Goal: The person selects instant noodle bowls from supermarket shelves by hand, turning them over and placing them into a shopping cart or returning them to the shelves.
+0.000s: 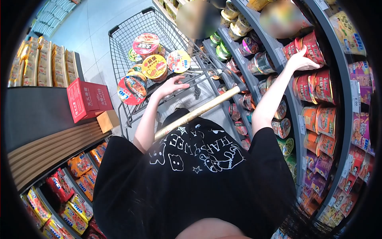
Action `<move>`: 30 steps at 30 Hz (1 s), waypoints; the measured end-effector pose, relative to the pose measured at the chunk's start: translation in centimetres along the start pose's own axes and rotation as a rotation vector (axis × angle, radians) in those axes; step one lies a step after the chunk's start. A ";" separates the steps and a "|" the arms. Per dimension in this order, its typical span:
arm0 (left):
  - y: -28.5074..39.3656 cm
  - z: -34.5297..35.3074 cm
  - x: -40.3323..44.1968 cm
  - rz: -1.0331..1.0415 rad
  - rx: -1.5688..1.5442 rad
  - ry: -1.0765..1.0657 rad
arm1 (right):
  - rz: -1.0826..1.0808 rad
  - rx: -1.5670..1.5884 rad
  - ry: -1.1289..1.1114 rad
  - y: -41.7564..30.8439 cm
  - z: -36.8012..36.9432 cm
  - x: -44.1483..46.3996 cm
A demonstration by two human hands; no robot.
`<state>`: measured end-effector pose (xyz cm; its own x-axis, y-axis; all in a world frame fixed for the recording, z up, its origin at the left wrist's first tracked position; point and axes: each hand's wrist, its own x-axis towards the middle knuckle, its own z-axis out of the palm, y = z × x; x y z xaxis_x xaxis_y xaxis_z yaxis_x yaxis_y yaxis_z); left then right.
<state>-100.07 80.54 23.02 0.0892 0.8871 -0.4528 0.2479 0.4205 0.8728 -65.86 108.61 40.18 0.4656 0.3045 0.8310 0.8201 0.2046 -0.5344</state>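
Note:
My right hand [303, 60] is at the shelf on the right, its fingers around the front of a red instant noodle cup [311, 44]. Another red noodle cup [291, 48] stands beside it, and more red cups [306, 89] sit just below. Over the near end of the shopping cart [115, 49] hangs my left hand [171, 87], fingers apart and holding nothing. Close to it in the cart are several noodle cups, among them a yellow-lidded cup [154, 67], a white-lidded cup [178, 61] and a red cup [133, 88].
The cart's pale handle bar [199, 111] crosses in front of my body. Shelves of cup noodles [262, 63] line the right side. At left stand a red box [88, 99], a wooden block [107, 120] and shelves of bagged noodles [81, 165]. Grey floor tiles [91, 20] lie beyond.

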 end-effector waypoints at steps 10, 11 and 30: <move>-0.1 0.2 0.0 0.066 -0.042 0.000 | 0.022 0.186 -0.021 -1.1 -1.6 0.4; -1.1 0.0 0.5 0.061 -0.061 -0.042 | 0.015 0.166 -0.018 -1.3 -2.0 0.3; 1.0 0.3 -0.3 -0.043 -0.124 -0.062 | 0.116 0.122 0.112 4.7 -18.9 -0.4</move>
<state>-99.58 80.63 23.93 0.1413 0.8558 -0.4976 0.1319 0.4819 0.8662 -55.90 91.84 40.24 0.5946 0.2282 0.7710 0.7153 0.2877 -0.6368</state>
